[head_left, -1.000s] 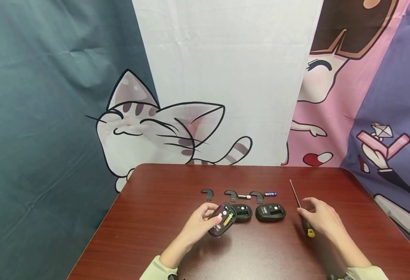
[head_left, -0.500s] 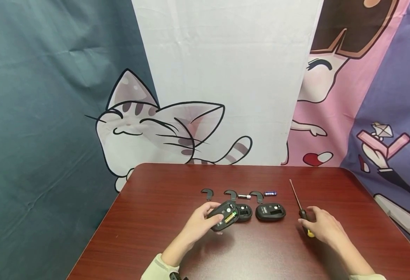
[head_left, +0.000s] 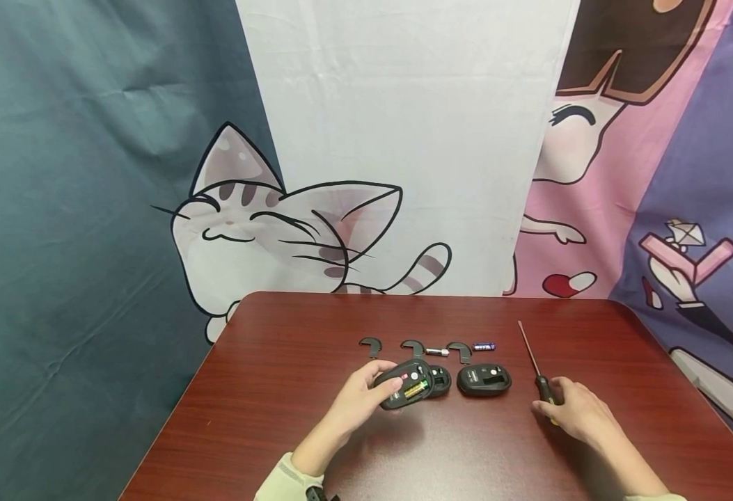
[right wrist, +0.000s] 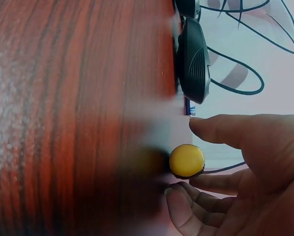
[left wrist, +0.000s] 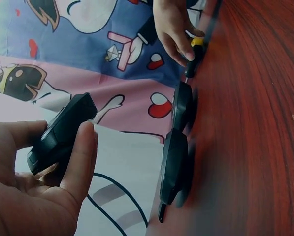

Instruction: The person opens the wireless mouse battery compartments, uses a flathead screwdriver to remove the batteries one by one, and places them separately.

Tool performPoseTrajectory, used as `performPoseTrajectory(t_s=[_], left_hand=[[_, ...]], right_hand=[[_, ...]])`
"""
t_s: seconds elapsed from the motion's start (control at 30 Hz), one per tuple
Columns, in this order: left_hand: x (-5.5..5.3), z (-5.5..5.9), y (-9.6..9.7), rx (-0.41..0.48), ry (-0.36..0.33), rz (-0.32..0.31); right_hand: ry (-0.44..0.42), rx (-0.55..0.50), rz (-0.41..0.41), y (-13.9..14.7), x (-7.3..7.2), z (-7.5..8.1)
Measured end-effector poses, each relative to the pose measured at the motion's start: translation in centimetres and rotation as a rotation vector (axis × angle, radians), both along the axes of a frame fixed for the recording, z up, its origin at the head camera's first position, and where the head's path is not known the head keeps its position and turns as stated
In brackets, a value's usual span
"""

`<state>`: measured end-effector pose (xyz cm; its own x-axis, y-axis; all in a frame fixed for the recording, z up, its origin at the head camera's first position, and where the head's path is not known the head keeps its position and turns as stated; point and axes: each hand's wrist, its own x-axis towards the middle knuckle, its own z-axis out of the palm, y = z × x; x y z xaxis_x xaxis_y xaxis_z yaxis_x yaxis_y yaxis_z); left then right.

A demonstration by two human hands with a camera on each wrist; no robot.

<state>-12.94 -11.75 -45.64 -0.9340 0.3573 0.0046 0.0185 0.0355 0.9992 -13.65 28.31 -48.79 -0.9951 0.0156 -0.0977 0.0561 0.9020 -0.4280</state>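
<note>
My left hand [head_left: 356, 398] holds a black computer mouse [head_left: 406, 385], underside up, above the table; in the left wrist view, the mouse [left wrist: 63, 130] sits between thumb and fingers. A green-and-gold battery [head_left: 415, 389] lies in its uncovered compartment. Beside it, partly hidden, a second upturned mouse [head_left: 441, 381] rests on the table, and a third mouse [head_left: 484, 380] is to its right. My right hand [head_left: 579, 410] is around the handle of a screwdriver [head_left: 542, 385] lying on the table. In the right wrist view, the thumb stands apart from the handle's yellow end [right wrist: 186, 161].
Behind the mice lie three hook-shaped battery covers [head_left: 372, 346], a silver-white battery [head_left: 437, 352] and a blue battery [head_left: 483, 346]. The brown table [head_left: 266, 390] ends at a printed cloth backdrop [head_left: 404, 139].
My left hand has turned the mouse to lie more sideways, shifting it slightly right. My right hand has moved down along the screwdriver handle; the screwdriver stays put.
</note>
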Motion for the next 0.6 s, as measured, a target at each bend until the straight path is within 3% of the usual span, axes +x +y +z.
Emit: performPoseTrajectory(t_s=[0.37, 0.6], left_hand=[[-0.05, 0.30, 0.25, -0.004, 0.004, 0.013], [-0.28, 0.39, 0.65, -0.033, 0.004, 0.058]], right_hand=[[-0.007, 0.025, 0.018, -0.03, -0.31, -0.61], [-0.007, 0.019, -0.025, 0.17, -0.44, -0.77]])
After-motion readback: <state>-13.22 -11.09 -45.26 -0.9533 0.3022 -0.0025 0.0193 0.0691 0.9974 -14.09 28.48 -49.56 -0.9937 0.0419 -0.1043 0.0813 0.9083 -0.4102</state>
